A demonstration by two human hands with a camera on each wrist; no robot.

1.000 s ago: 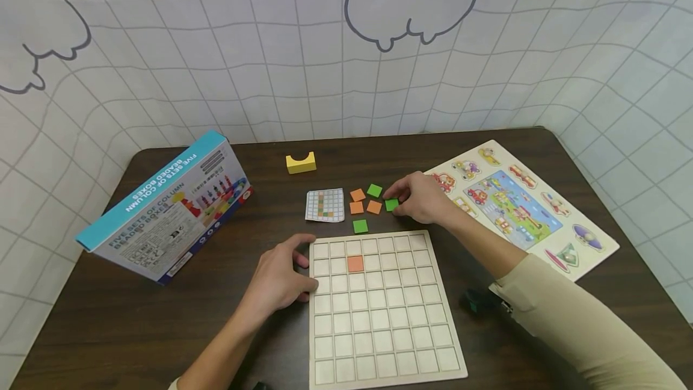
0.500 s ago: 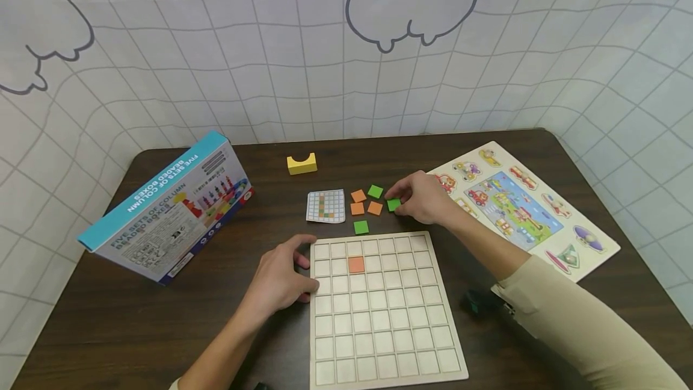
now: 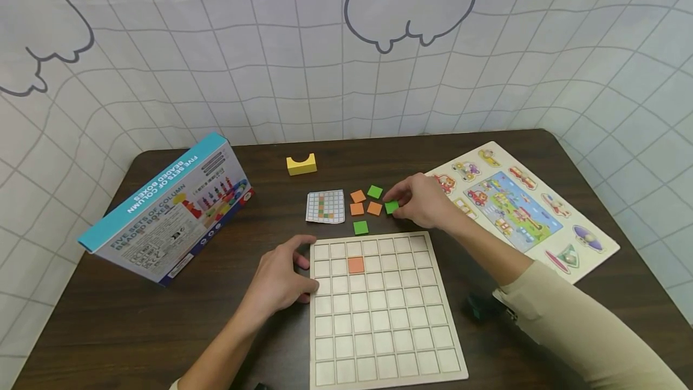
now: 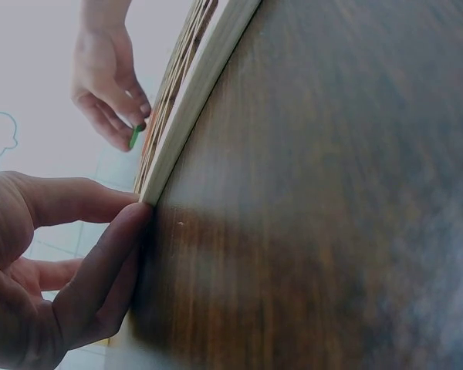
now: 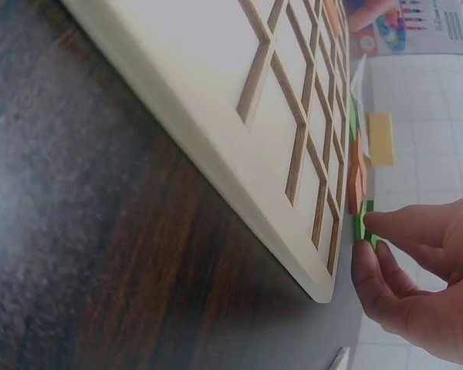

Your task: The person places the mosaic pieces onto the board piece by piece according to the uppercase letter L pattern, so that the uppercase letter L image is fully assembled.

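Green tile (image 3: pixel 391 207) is pinched between thumb and fingertips of the right hand (image 3: pixel 424 198); it is located beyond the far edge of the grid board (image 3: pixel 380 318), at the right end of a small cluster of tiles; the pinch is confirmed in the right wrist view. The board's left edge, near its far corner, is touched by the left hand (image 3: pixel 278 274); its thumb and fingers are spread apart and loosely bent, nothing being lifted by them.

On the board, one orange square (image 3: pixel 355 265) is seated in the second row from the far side, third column from the left; in the cluster, three loose orange tiles (image 3: pixel 374 208) and two other green tiles (image 3: pixel 375 192) are counted, one of the latter lying nearest the board. A card (image 3: pixel 325 206) printed with a coloured grid is laid left of the cluster; a notched yellow block (image 3: pixel 301 165) is placed behind it; a printed box (image 3: pixel 173 209) is stood at the table's left; a picture puzzle (image 3: pixel 601 253) is partly covered by the right hand.
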